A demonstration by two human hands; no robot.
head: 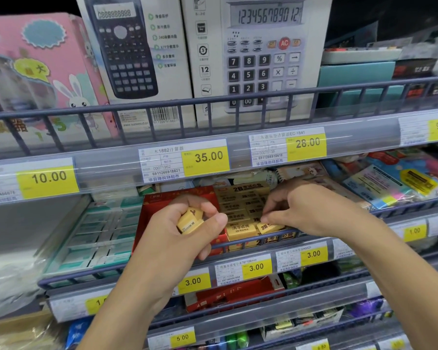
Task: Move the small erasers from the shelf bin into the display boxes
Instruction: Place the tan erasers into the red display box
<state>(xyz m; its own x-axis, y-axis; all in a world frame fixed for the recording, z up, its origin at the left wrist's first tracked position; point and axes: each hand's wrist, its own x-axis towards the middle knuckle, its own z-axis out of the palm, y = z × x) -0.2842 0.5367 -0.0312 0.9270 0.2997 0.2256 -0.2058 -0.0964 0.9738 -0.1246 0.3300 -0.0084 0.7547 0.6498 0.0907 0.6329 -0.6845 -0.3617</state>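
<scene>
While both forearms are stretched toward the middle shelf, a small stack of yellow erasers point(189, 220) is gripped in the curled fingers of the left hand point(185, 231), held just in front of the red display box point(152, 210). One eraser point(269, 227) is pinched between thumb and fingertips of the right hand point(304, 210), at the front row of the yellow display box point(240, 195), where more erasers are packed in rows. Calculator boxes point(137, 54) are stood on the shelf above, behind yellow price tags point(205, 157).

Red display box point(162, 205) behind left hand point(180, 236)
</scene>
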